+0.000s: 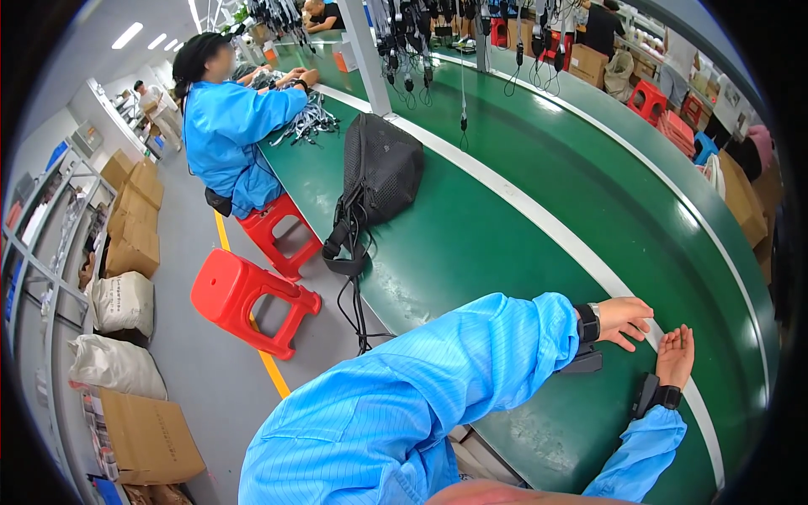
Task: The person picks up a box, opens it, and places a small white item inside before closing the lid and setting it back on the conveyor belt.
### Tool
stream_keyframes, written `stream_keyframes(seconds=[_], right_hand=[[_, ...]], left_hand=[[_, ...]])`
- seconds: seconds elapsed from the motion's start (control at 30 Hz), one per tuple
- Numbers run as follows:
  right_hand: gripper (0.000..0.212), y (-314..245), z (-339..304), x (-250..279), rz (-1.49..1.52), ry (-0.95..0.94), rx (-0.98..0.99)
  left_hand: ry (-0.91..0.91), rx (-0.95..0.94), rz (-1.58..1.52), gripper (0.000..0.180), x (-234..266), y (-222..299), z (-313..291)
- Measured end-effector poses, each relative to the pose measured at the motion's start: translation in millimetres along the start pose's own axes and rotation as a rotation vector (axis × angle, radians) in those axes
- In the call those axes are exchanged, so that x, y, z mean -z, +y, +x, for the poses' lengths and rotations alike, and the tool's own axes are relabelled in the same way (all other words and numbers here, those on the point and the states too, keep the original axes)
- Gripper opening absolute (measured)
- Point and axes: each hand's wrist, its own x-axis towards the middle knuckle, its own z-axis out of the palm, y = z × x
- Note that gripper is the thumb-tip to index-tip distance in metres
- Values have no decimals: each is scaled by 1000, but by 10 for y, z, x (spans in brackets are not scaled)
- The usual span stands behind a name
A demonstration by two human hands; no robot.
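My left hand [621,320] hovers over the white strip [593,265] along the green table [480,278], palm down, its fingers apart and nothing in them. Just to its right, my right hand [675,357] is turned palm up with fingers stretched and slightly bent, also holding nothing. A small gap separates the two hands. Both wrists carry black straps with dark devices; the left device [582,363] shows below the wrist, the right one [645,396] beside it. Blue sleeves cover both my arms.
A black backpack [380,164] with dangling cables lies on the table. Red stools [244,295] stand left of it. Beyond, a co-worker in blue [223,126] sits by a pile of grey cables [307,122]. Black cables [412,46] hang overhead; cartons [151,438] line the left shelves.
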Motion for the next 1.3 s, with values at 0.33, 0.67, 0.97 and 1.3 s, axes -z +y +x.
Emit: stream_keyframes(seconds=[0.33, 0.67, 0.97, 1.3], right_hand=[[22, 4, 5, 11, 7, -8, -3], [21, -4, 25, 41, 7, 6, -4], [21, -3, 26, 22, 8, 16, 6], [22, -3, 28, 26, -4, 8, 1]], left_hand=[[7, -6, 2, 36, -2, -6, -3], [10, -9, 0, 38, 6, -12, 18], [12, -8, 1, 37, 5, -2, 12], [13, -6, -1, 36, 7, -11, 22]])
